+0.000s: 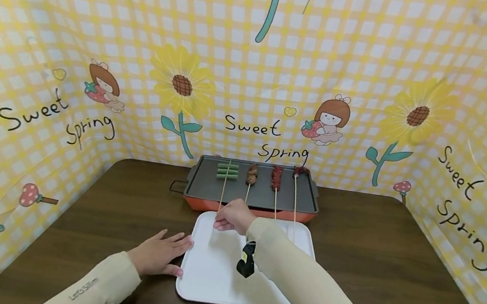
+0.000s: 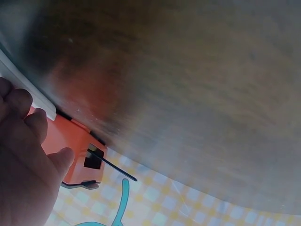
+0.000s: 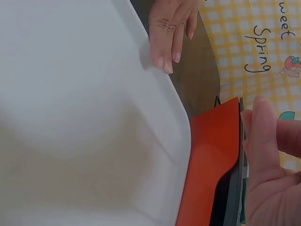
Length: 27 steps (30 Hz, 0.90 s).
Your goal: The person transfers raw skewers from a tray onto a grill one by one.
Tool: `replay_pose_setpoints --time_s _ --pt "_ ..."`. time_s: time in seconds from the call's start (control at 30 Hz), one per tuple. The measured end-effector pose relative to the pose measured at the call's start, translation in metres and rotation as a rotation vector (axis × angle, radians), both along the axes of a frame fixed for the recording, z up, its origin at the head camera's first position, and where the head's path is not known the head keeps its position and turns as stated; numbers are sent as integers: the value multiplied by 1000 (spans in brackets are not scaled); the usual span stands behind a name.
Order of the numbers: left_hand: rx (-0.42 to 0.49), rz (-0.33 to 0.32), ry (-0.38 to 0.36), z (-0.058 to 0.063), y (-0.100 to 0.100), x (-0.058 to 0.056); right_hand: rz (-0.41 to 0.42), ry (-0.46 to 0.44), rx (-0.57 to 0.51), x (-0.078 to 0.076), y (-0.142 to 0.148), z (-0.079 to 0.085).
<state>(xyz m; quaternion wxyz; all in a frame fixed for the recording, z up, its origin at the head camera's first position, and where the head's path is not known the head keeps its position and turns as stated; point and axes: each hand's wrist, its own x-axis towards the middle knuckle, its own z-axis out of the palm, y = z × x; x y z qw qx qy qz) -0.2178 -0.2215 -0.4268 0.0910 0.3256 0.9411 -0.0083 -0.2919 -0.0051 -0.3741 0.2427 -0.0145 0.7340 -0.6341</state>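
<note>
My right hand (image 1: 234,216) reaches over the white tray (image 1: 213,272) and pinches the lower end of the wooden stick of a green vegetable skewer (image 1: 227,171). The green pieces of that skewer lie on the dark plate of an orange-red electric grill (image 1: 204,187). To its right lie a brown meat skewer (image 1: 252,174), a red meat skewer (image 1: 276,178) and a dark red skewer (image 1: 298,171), sticks pointing toward me. My left hand (image 1: 161,253) rests with fingers spread at the tray's left edge. In the right wrist view, left fingertips (image 3: 164,63) touch the tray rim.
The grill stands at the back of a dark wooden table (image 1: 365,264), right behind the tray. A wire handle (image 1: 176,185) sticks out at its left side. A yellow checked cloth (image 1: 251,73) with flowers and lettering hangs around the table's back and sides.
</note>
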Motion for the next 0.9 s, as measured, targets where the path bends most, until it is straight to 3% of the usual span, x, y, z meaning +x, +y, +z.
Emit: replay_pose_setpoints --time_s 0.57,0.7,0.8,0.9 --pt "5 -18 14 -3 6 1 -73 10 29 6 4 -7" --pt "-9 -31 29 -3 7 -1 -58 24 53 10 7 -9" --pt "-33 -27 49 -3 8 -3 2 98 125 16 10 -9" --pt "-81 -21 111 -4 11 -1 128 300 295 25 19 -11"
